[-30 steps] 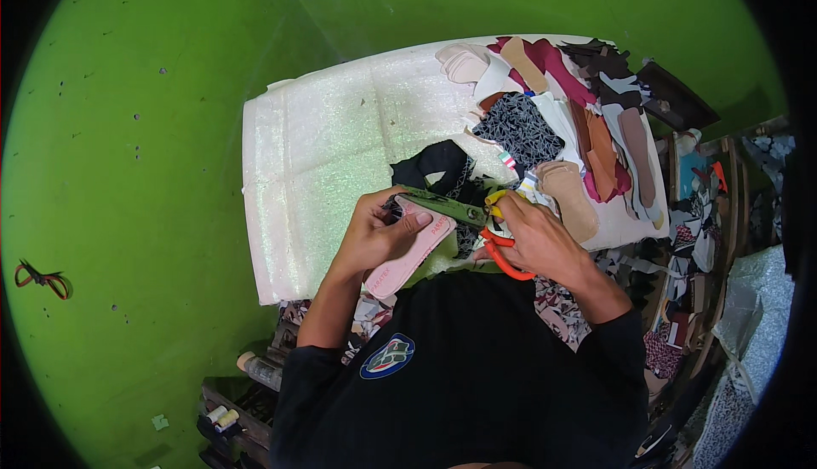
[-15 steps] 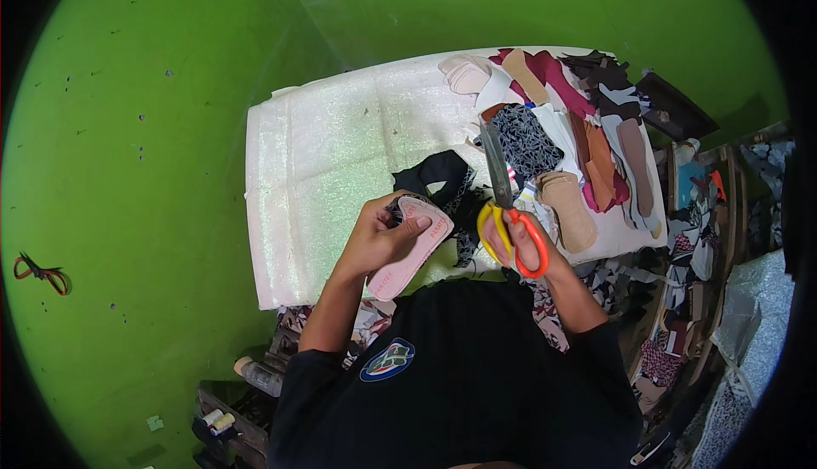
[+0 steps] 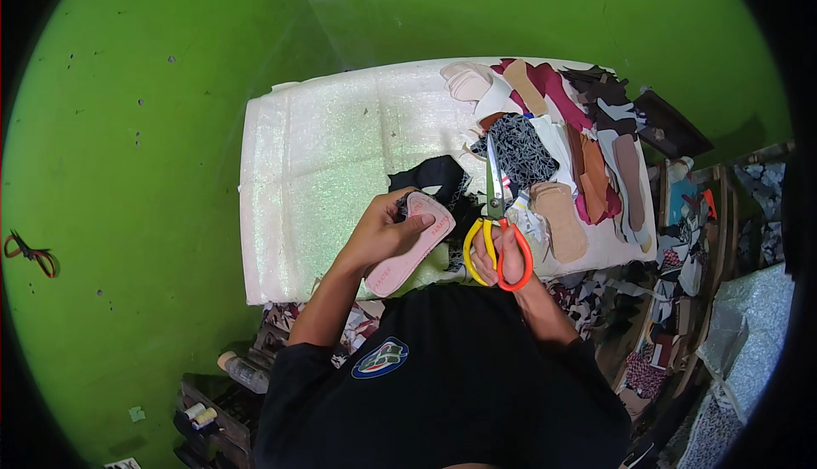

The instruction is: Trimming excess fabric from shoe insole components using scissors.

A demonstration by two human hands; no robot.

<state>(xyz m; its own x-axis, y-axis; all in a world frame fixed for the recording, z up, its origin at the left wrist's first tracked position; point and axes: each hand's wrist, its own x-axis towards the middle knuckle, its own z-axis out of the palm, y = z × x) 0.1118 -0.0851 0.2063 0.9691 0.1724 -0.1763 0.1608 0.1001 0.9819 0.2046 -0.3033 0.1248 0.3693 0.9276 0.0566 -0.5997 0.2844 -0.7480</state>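
My left hand pinches a pink insole with red print, its thumb lying on top. Dark patterned fabric shows at the insole's upper edge, partly hidden by my fingers. To its right, my right hand is closed around the handles of a pair of scissors, one loop yellow and one orange-red. Their blades point away from me and look nearly together, apart from the insole. Black fabric lies on the table just beyond my left hand.
The table has a shiny whitish cover. On its right lie a black-and-white patterned cloth, tan insole shapes, and brown and maroon pieces. Scraps fill a wooden rack at right. Thread spools stand lower left, and green walls border the table.
My right hand has drawn the scissors nearer to my body and slightly left, and their blades now catch the light. My left hand keeps the insole in almost the same place.
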